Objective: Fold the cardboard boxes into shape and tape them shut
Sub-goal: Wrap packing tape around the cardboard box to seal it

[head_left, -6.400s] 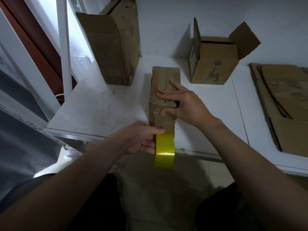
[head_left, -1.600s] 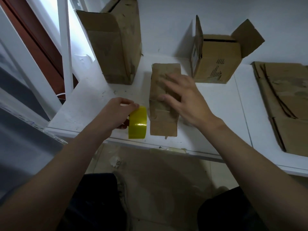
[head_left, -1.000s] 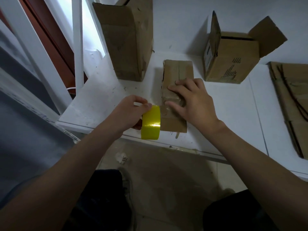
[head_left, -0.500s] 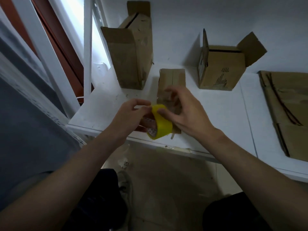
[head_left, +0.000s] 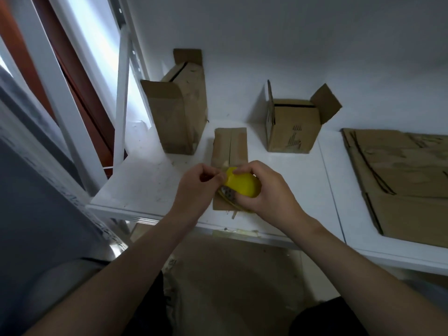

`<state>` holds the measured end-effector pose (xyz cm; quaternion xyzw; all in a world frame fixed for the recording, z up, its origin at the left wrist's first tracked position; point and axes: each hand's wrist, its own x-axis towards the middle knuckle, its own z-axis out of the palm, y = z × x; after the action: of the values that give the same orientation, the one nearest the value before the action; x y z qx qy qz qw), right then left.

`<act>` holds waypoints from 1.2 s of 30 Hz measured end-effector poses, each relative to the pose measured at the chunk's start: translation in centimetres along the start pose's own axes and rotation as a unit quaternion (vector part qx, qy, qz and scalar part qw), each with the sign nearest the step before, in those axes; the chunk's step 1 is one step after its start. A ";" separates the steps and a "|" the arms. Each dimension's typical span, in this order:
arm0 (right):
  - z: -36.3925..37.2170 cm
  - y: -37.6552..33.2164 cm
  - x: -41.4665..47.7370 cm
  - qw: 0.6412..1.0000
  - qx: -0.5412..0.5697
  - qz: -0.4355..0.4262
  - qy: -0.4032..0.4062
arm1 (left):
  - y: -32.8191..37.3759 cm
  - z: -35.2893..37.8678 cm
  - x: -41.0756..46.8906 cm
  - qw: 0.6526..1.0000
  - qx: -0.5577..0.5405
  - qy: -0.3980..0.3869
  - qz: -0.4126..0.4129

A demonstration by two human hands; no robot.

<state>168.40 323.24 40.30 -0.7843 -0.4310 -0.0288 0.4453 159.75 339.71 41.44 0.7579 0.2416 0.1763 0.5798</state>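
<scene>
Yellow roll of tape [head_left: 242, 184] is gripped in the right hand [head_left: 269, 190], fingers curled round it, just above the narrow brown cardboard box [head_left: 230, 144] lying near the front edge of the white counter [head_left: 150, 180]; the left hand [head_left: 196, 187] pinches the roll's left edge; flattened cardboard sheets [head_left: 400, 180] lie well to the right.

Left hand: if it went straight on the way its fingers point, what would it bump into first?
The yellow tape roll. The left hand points right and seems to be pinching the roll's edge, so there is hardly any gap. The right hand holds the roll just beyond, above the small box.
</scene>
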 end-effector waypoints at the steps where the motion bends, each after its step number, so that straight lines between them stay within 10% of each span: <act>1: -0.3 0.2 -0.1 1.000 -0.021 -0.012 0.000 | 0.0 0.3 0.0 1.000 -0.005 -0.012 -0.010; 8: -1.6 1.4 -0.2 0.979 -0.165 -0.106 -0.058 | 0.2 1.0 1.4 0.985 -0.068 -0.074 -0.138; 18: -4.0 2.6 0.7 0.986 -0.113 -0.101 -0.074 | 0.7 -0.8 2.3 0.999 0.043 -0.009 0.016; 36: -5.5 6.8 3.6 0.975 -0.179 -0.102 -0.085 | -4.6 -2.0 5.8 0.996 -0.011 0.081 -0.033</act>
<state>177.28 320.03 40.54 -0.8029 -0.5325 -0.0841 0.2543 162.63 345.57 37.46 0.7265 0.3107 0.2209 0.5717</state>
